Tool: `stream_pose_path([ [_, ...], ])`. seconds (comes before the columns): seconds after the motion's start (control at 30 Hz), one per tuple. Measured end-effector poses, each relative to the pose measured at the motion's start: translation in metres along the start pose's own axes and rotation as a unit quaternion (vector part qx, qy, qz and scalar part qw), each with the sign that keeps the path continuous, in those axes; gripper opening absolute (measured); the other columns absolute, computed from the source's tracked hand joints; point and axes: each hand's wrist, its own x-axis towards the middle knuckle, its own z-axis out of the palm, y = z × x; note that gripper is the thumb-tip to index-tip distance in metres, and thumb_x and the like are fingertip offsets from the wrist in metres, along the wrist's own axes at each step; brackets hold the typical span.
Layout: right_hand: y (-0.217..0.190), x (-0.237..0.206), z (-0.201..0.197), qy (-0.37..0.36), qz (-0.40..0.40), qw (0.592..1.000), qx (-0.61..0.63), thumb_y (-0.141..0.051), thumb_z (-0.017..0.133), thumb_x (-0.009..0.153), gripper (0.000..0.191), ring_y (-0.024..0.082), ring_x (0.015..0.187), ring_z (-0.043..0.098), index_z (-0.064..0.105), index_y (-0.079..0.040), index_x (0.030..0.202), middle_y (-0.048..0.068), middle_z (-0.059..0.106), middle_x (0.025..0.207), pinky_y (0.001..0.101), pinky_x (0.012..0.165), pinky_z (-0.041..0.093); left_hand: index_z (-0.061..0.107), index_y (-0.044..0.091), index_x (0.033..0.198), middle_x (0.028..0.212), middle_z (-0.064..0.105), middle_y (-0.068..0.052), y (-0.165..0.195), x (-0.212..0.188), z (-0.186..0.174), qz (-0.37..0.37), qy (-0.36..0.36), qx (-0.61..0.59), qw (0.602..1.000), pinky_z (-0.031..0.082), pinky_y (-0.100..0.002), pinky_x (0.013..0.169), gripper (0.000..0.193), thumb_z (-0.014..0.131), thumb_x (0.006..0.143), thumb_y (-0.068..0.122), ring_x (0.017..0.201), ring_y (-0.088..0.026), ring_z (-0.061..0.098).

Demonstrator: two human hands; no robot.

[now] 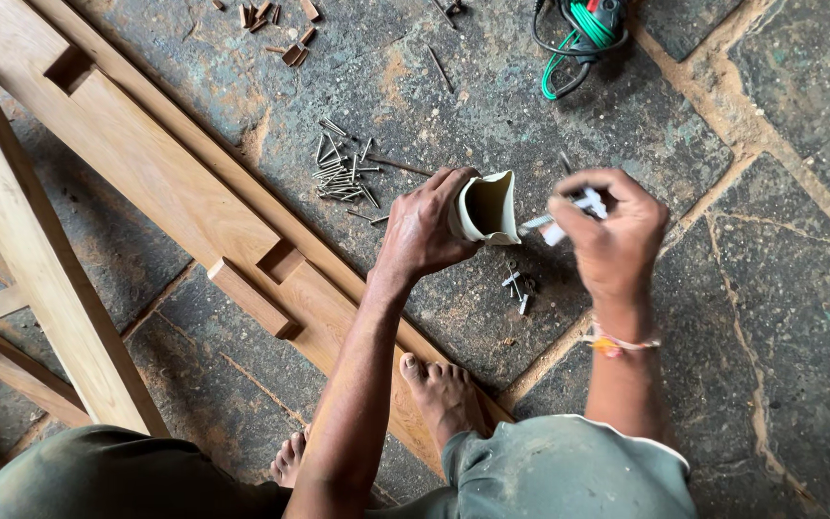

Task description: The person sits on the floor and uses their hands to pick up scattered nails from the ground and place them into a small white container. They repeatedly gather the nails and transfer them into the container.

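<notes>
The left hand [427, 231] is wrapped around a small cream-coloured packet [487, 207], fingers curled over its side, with its torn-open mouth turned toward the other hand. The right hand [610, 231] is closed in a loose fist, thumb and fingers pinching a few pale screws [569, 213] whose tips point at the packet's opening — just short of it, not quite touching as far as I can see. A thread band [617, 341] with an orange bead circles the right wrist.

Directly below the hands, on the stone floor [780, 288], lies a little cluster of loose screws [519, 285]. Further off, up toward the top of the floor, a larger heap of nails [343, 173] is spread out, some lying stray beside it.

To the left runs a long wooden frame [175, 192], laid slantwise across the floor with rectangular notches cut into it; a short wooden block [252, 298] sits against its lower edge. The person's bare foot [442, 389] rests on the near end of that plank, with toes of the other foot [288, 459] showing beside it.

At the top edge of the floor sits a power tool with a green cord [578, 34] coiled about it — and near the top left, a scatter of small wood offcuts [280, 24].
</notes>
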Motion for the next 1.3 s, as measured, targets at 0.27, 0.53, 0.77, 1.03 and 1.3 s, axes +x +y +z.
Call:
stream_pose_path([
  [0.27, -0.001, -0.004, 0.058, -0.001, -0.153, 0.966, -0.21, -0.001, 0.074, 0.089, 0.009, 0.019, 0.078, 0.072, 0.072, -0.001, 0.098, 0.014, 0.074, 0.098, 0.0281, 0.061, 0.06, 0.058, 0.004, 0.13, 0.119, 0.068, -0.013, 0.007, 0.0, 0.001, -0.003, 0.002, -0.017, 1.0, 0.063, -0.042, 0.086, 0.074, 0.085, 0.064, 0.024, 0.099, -0.03, 0.073],
  [0.53, -0.017, -0.016, 0.056, -0.043, -0.188, 0.947, -0.258, -0.001, 0.072, 0.091, 0.018, 0.031, 0.104, 0.074, 0.073, 0.0, 0.108, 0.017, 0.074, 0.113, 0.0381, 0.091, 0.062, 0.056, 0.001, 0.131, 0.116, 0.066, -0.015, 0.008, 0.0, 0.0, -0.012, -0.01, -0.01, 1.0, 0.06, -0.044, 0.079, 0.081, 0.083, 0.059, 0.023, 0.098, -0.034, 0.071],
  [0.77, -0.02, -0.02, 0.047, -0.052, -0.194, 0.952, -0.233, -0.001, 0.07, 0.094, 0.013, 0.028, 0.103, 0.075, 0.074, 0.0, 0.106, 0.018, 0.074, 0.114, 0.036, 0.089, 0.064, 0.055, 0.003, 0.134, 0.121, 0.066, -0.014, 0.007, -0.002, 0.0, -0.008, 0.009, -0.023, 1.0, 0.062, -0.043, 0.085, 0.08, 0.085, 0.062, 0.023, 0.101, -0.033, 0.071],
  [1.03, 0.004, -0.04, 0.008, 0.022, -0.072, 0.987, -0.139, 0.0, 0.07, 0.098, 0.016, 0.023, 0.094, 0.076, 0.072, -0.001, 0.114, 0.015, 0.076, 0.108, 0.0314, 0.082, 0.062, 0.056, 0.004, 0.136, 0.132, 0.063, -0.02, -0.017, -0.005, 0.015, 0.057, 0.078, 0.02, 0.995, 0.06, -0.045, 0.097, 0.087, 0.091, 0.06, 0.025, 0.109, -0.037, 0.071],
  [1.3, 0.098, -0.131, -0.009, -0.165, 0.265, 0.867, -0.387, -0.009, 0.08, 0.081, 0.051, 0.025, 0.091, 0.069, 0.062, -0.004, 0.128, 0.015, 0.07, 0.11, 0.0334, 0.071, 0.061, 0.053, 0.003, 0.141, 0.127, 0.068, -0.014, -0.05, -0.01, 0.017, 0.033, 0.059, 0.001, 0.998, 0.067, -0.037, 0.088, 0.078, 0.091, 0.08, 0.034, 0.1, -0.025, 0.076],
])
